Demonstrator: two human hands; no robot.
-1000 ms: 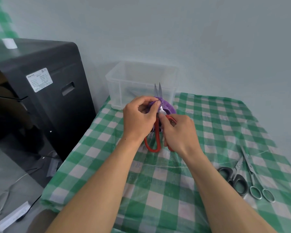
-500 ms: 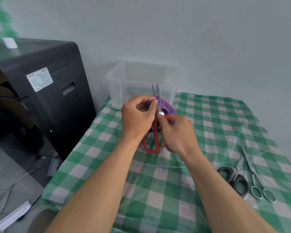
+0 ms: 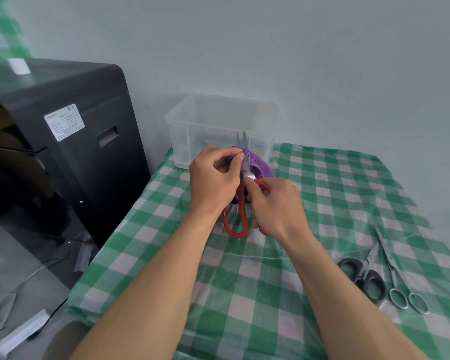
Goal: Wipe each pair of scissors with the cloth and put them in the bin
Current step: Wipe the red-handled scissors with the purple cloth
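The left hand (image 3: 215,178) is curled, with thumb and forefinger pinching a purple cloth (image 3: 260,166) against the blades of a pair of red-handled scissors (image 3: 242,206). The scissors stand nearly upright between the two hands. The blade tips rise above the left hand's fingertips, slightly parted and clear of the cloth. The rest of the cloth bunches behind the blades and spills just beyond the right hand's knuckles.

The right hand (image 3: 276,206) sits just beside the left, a little nearer the person. Its fingers are closed round the right-side red handle, and its thumb tip rests near the pivot. The other handle loop hangs free below the left hand's palm, in the gap between the two wrists. The scissors appear to be held above the tabletop (image 3: 244,281), which is covered with a green-and-white checked sheet.

Just beyond both hands, a clear plastic bin (image 3: 192,141) stands at the far edge of the tabletop against the wall. The blade tips show in front of its near wall. What lies inside it cannot be made out.

Well to the right of the right forearm, two more pairs lie flat side by side. The black-handled scissors (image 3: 363,278) are closer to the arm, and the all-metal scissors (image 3: 392,266) are just outside them. To the left of the left hand, off the tabletop, stands a large black machine (image 3: 89,157) bearing a white label.
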